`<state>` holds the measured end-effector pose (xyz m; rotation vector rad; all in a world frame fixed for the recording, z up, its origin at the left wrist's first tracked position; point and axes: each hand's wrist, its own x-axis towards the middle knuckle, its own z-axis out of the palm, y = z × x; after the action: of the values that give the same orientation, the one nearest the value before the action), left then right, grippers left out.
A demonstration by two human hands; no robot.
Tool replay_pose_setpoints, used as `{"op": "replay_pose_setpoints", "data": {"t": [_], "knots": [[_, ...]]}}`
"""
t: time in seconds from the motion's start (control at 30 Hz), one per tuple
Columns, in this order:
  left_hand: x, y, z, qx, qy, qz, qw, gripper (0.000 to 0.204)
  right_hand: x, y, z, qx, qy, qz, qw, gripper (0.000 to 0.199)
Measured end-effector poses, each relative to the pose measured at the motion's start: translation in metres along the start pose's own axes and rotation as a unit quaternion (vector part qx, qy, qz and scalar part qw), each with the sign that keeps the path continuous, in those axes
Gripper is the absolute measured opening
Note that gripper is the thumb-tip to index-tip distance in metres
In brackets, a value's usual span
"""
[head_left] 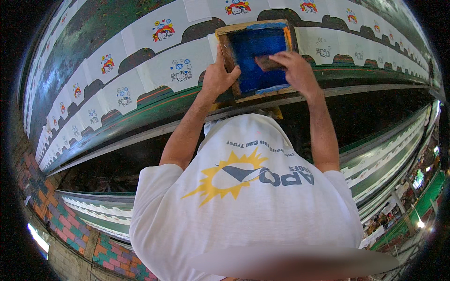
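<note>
Wooden frame [252, 25] around blue mesh [255, 44], sides partly behind the hands [218, 80] [301, 72].

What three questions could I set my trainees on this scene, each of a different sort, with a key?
1. Multiple choice: Which side of the wooden frame is the left hand on?
A) its right side
B) its left side
C) its far side

2. True or false: The flat brown tool is in the left hand.

3. Fill the gap: In the row nearer the person, the print just left of the frame has ____ shapes above an outlined figure.

Key:
1. B, its left side.
2. False; the right hand holds it, over the blue area inside the frame.
3. Blue.
</note>
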<state>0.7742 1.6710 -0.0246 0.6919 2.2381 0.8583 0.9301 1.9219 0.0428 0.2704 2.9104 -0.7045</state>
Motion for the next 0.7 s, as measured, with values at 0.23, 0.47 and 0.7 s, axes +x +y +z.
{"op": "replay_pose_setpoints", "data": {"t": [0.23, 0.47, 0.7], "knots": [[-0.006, 0.009, -0.005, -0.004, 0.018, 0.007, 1.0, 0.11, -0.043, -0.014, 0.016, 0.01, 0.041, -0.023, 0.999, 0.063], [0.003, 0.063, 0.038, 0.027, 0.048, 0.017, 0.998, 0.114, -0.07, 0.052, -0.008, 0.023, 0.077, -0.048, 0.996, 0.063], [0.051, 0.159, 0.137, 0.025, 0.05, 0.028, 0.998, 0.113, -0.114, 0.172, -0.058, 0.019, 0.078, -0.008, 0.997, 0.063]]}}
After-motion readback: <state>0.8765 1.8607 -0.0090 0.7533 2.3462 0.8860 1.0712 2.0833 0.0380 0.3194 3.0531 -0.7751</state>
